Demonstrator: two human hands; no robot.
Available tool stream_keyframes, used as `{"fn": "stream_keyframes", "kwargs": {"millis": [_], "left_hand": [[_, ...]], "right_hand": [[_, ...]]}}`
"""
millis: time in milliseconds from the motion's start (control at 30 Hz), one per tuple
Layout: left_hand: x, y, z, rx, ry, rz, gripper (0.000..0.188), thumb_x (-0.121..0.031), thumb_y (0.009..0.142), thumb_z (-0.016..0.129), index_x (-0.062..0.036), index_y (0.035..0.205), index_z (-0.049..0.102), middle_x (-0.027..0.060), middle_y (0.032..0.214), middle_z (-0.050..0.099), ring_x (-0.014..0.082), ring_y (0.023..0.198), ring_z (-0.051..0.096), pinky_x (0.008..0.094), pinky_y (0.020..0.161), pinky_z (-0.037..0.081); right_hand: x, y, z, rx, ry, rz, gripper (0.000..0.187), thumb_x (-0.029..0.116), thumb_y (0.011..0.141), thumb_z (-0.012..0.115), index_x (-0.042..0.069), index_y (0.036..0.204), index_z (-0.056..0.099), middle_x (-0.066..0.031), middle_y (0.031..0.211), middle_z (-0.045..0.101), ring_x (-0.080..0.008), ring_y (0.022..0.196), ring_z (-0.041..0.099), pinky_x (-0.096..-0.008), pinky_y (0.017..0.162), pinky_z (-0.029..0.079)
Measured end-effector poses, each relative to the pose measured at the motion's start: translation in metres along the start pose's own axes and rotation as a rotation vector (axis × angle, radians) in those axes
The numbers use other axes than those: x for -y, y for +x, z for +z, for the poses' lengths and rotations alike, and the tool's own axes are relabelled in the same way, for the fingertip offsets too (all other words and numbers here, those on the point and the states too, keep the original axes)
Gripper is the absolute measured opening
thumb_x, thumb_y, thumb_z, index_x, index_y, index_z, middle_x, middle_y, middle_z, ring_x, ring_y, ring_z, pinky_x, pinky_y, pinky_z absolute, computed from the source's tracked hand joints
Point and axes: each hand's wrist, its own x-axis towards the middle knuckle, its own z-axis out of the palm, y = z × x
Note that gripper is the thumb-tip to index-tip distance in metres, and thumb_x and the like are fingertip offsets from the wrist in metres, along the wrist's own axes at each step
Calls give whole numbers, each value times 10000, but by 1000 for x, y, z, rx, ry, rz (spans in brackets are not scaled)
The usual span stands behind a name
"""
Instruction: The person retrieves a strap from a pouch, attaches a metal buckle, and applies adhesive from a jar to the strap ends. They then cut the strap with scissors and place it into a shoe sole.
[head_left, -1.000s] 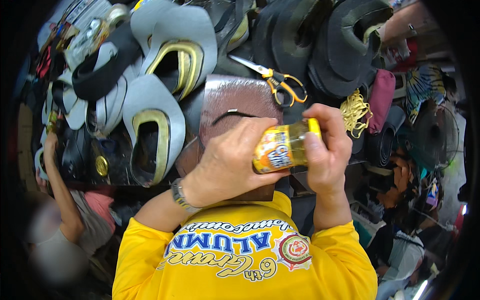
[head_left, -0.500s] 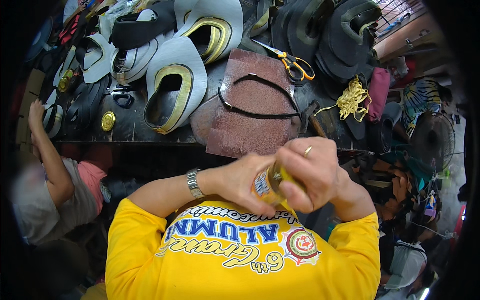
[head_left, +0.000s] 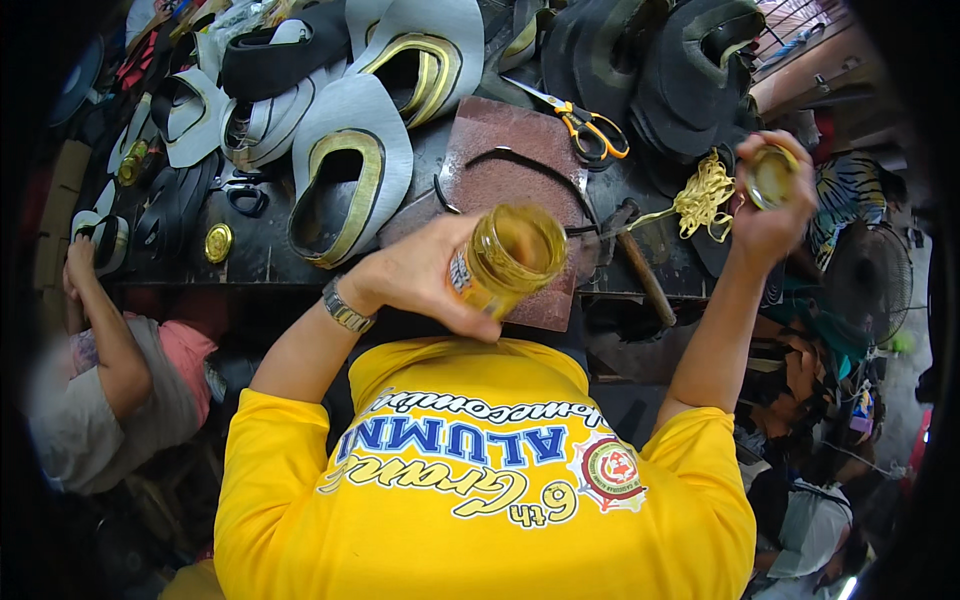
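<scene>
My left hand (head_left: 418, 272) is wrapped round a glass jar (head_left: 487, 283) with a yellowish coating inside and an uncovered mouth tilted toward me. At the right, over the table's edge, my right hand (head_left: 768, 228) grips the jar's round lid (head_left: 773, 178), its inner side showing. Beneath and beyond the jar lies a reddish-brown slab (head_left: 505, 130) with a thin black strap (head_left: 540, 166) on it, partly hidden by the jar. A hammer (head_left: 646, 278) with a wooden handle lies just right of the slab.
Orange-handled scissors (head_left: 592, 135) lie beyond the slab. Yellow cord (head_left: 707, 200) is heaped near my right hand. Grey-white cut pieces (head_left: 385, 140) and stacked black ones (head_left: 680, 90) cover the back. Another round tin (head_left: 218, 242) sits left. Another person's arm (head_left: 112, 320) reaches in at far left.
The lid has come off the jar. My right hand has carried it up and to the right, while my left hand has lifted the jar forward over the slab's near part.
</scene>
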Motion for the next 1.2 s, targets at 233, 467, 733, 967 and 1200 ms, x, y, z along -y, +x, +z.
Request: {"fn": "stream_keyframes", "kwargs": {"millis": [233, 467, 733, 967, 1200], "left_hand": [[-8, 20, -34, -355, 828, 390, 690, -86, 634, 912, -129, 1256, 618, 100, 1263, 560, 303, 1164, 603, 385, 1017, 508], [-17, 8, -60, -459, 563, 168, 721, 5, 659, 869, -88, 1303, 559, 89, 1243, 617, 230, 1204, 614, 341, 1037, 501], [-17, 9, -71, -434, 681, 214, 671, 22, 677, 860, -58, 1274, 565, 75, 1230, 633, 190, 1155, 634, 312, 1020, 501], [-27, 16, -58, -373, 717, 249, 650, 48, 667, 847, -53, 1251, 579, 81, 1219, 628, 203, 1148, 637, 314, 1008, 505], [-39, 12, -48, -379, 922, 295, 691, 98, 603, 818, -76, 1230, 586, 111, 1192, 630, 290, 1137, 645, 355, 983, 536]], "right_hand": [[-134, -68, -20, 227, -870, 118, 387, 264, 896, 746, 34, 1199, 673, -167, 1154, 658, -320, 1053, 642, -387, 935, 495], [-128, -70, -10, 68, -806, 210, 415, 291, 965, 678, 31, 1285, 629, -168, 1249, 639, -337, 1148, 610, -394, 985, 466], [29, -82, 55, 727, -365, 128, 453, 10, 844, 697, 47, 1294, 660, -83, 852, 679, -169, 731, 643, -289, 693, 506], [33, -85, 121, 984, -653, 83, 506, 174, 820, 762, 43, 1281, 602, -194, 771, 690, -388, 684, 677, -461, 657, 537], [17, -83, 136, 1018, -681, 147, 334, 239, 811, 782, -33, 962, 661, -245, 781, 687, -433, 765, 686, -512, 720, 535]]}}
